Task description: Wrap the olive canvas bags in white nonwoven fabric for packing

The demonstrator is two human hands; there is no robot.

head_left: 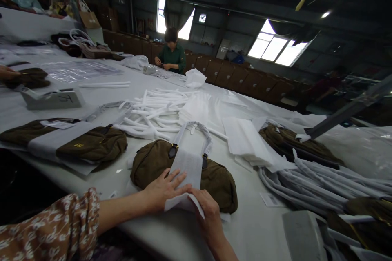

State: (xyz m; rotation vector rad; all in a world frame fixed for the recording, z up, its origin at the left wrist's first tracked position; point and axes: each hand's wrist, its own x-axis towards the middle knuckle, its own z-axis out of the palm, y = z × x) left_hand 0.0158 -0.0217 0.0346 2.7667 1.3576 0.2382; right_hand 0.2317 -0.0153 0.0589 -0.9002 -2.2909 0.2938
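In front of me an olive-brown handbag lies on the table, its handle wrapped in pale material and pointing away from me. A strip of white wrapping paper runs across the bag's middle. My left hand rests flat on this paper with its fingers spread. Close beside it, my right hand pinches the near end of the paper, which curls up at the bag's front edge. The right thumb is partly hidden by the sheet.
Another olive bag with a paper band lies to the left. Beyond are white foam rods and stacked white sheets. At right lie bags with wrapped handles and a grey box. A person in green stands across the table.
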